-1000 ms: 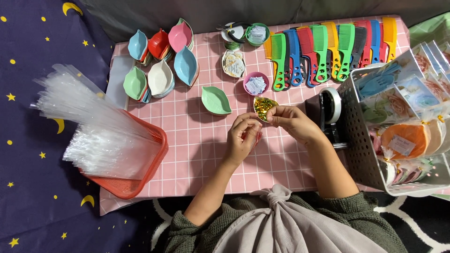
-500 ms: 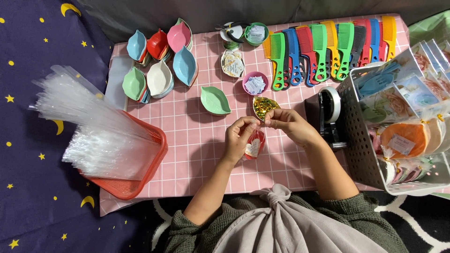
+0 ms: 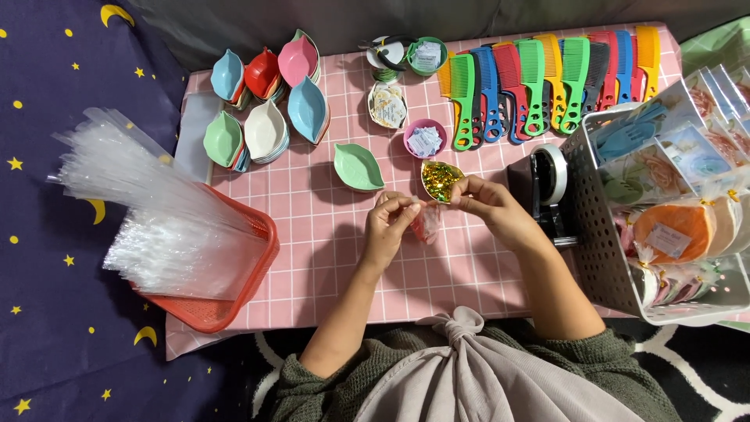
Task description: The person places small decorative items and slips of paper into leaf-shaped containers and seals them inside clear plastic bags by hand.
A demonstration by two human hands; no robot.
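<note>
Head view, from the left: we see a red basket [image 3: 234, 301] at the bench's [image 3: 312, 258] left edge, stuffed with clear bags [image 3: 148, 215] that fan out over the starry blue cloth [image 3: 55, 312]. Beyond it lie stacks of leaf dishes [image 3: 266, 98] in blue, red, pink, green and white, and one lone green dish [image 3: 358, 167] sits nearer the middle. Our left hand [image 3: 388, 227] and right hand [image 3: 486, 205] meet at the bench's centre, fingertips pinched together on a small packet [image 3: 426, 223] with something red inside; it hangs between the two hands just above the pink checked cloth. Just beyond the packet stands a dish of gold glitter [image 3: 441, 178], and behind that a small pink bowl [image 3: 424, 138] of white slips. Further right runs a row of combs [image 3: 547, 86] in many colours, then a tape dispenser [image 3: 547, 187] beside our right wrist, and last a white crate [image 3: 617, 258] full of wrapped packs [image 3: 680, 227].
</note>
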